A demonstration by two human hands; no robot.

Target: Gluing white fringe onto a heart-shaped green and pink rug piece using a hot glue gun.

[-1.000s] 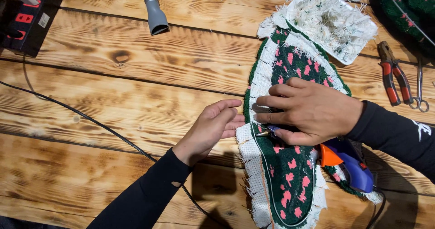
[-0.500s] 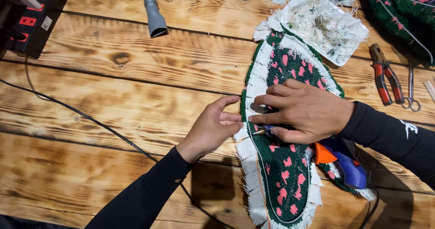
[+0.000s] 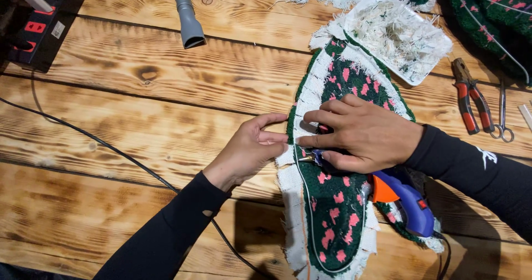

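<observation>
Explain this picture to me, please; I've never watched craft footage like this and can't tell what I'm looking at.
The picture comes from a camera worn on a person's head, looking down at their own two bare hands over a wooden table. The left hand presses the white fringed edge of a long green rug piece with pink spots. The right hand lies flat on that piece, fingers spread; a blue and orange glue gun shows from under the palm, though the grip on it is hidden. Around them lie a white tray of thread scraps, red-handled pliers, small scissors, a grey hose nozzle, a black power strip and a black cable.
</observation>
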